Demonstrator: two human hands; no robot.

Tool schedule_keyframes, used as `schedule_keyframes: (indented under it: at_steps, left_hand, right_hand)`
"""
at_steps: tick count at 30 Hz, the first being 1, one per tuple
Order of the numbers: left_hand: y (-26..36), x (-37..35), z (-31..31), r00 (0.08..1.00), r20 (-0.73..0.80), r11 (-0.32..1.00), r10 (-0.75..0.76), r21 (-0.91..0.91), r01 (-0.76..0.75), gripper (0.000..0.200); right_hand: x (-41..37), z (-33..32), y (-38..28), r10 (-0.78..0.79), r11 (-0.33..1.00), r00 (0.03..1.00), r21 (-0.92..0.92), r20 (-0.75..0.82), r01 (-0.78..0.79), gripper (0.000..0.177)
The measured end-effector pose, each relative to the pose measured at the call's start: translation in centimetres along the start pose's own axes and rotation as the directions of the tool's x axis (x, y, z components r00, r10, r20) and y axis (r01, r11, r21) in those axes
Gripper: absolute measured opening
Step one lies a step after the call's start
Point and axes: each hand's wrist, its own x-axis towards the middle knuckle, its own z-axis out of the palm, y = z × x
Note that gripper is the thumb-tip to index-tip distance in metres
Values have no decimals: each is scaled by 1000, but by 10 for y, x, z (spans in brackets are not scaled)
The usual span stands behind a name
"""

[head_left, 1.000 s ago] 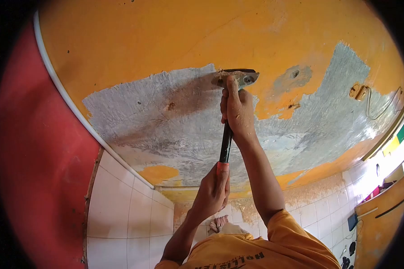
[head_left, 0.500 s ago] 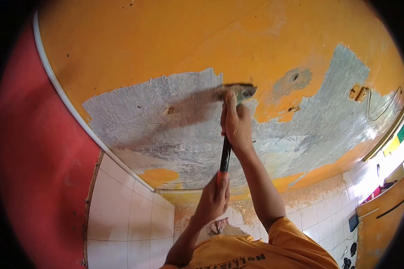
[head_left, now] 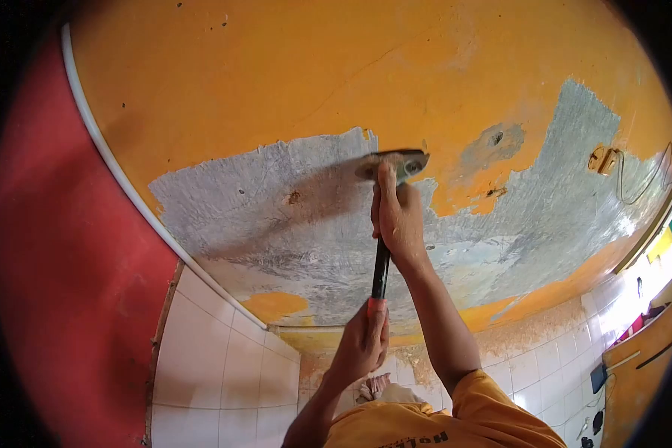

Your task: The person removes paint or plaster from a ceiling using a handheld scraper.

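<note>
Bare right hand point(head_left: 402, 224), raised: fingers point(head_left: 375, 213) curled in a grip, thumb point(head_left: 387, 178) extended upward; right forearm point(head_left: 446, 313) slants up from lower right. Bare left hand point(head_left: 360, 347) clenched lower, apart from the right; left forearm point(head_left: 317, 411) angles up from lower left.

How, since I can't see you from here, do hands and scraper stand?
Right hand gripping scraper near its head. Left hand around its red grip. Blade by edge of orange paint, contact unclear. Nothing visible blocking it.
</note>
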Motion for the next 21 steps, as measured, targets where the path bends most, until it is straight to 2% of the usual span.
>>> schedule_keyframes:
  at_steps: [3,4,10,14,17,21]
  left_hand:
    - [11,7,-2,1000,-16,1000,17,6,-17,42]
    - [13,8,-2,1000,-21,1000,21,11,-21,41]
    - [4,2,-6,999,-2,999,-36,-13,36,37]
    - [23,3,-9,999,-29,999,-45,-12,45,37]
    - [13,0,-8,998,-44,999,-52,-15,51,37]
    - [6,2,-9,998,-18,998,-55,-23,54,38]
  right_hand:
    - [14,5,-27,-54,998,998,22,8,54,67]
    - [13,8,-31,-9,998,1000,54,-28,10,68]
    - [5,5,-6,5,1000,1000,22,-22,-4,66]
    - [15,12,-30,-15,996,1000,93,-26,18,68]
    - [8,13,-14,-41,999,998,28,-53,42,67]
    - [8,10,-14,-41,999,999,25,18,40,67]
